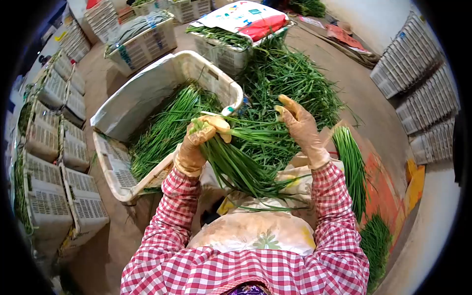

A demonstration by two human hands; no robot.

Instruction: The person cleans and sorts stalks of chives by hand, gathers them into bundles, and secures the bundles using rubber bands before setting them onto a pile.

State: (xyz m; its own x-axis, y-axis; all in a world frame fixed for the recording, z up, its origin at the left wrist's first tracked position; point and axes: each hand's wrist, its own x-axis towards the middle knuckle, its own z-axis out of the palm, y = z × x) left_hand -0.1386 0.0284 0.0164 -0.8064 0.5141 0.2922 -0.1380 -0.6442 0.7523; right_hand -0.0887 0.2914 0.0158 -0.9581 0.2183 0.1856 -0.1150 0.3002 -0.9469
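Observation:
My left hand (194, 145), in a stained thin glove, is closed around a bunch of garlic chives (238, 167). The pale cut ends stick up by the thumb, and the green leaves hang down to the right over my lap. A few stalks splay out sideways from this bunch toward my right hand (301, 129). That hand, also gloved, is raised with thumb and fingers apart and nothing between them. Just beyond my hands lies a big loose heap of chives (295, 81). At the left stands a white plastic crate (169, 59) with chives laid inside.
Filled crates (49, 191) are stacked along the left. Behind, another crate (221, 53) carries a printed sack (241, 17). Stacked empty crates (405, 54) line the right wall. A neat chive bundle (350, 167) lies at my right, with more chives (376, 246) below it.

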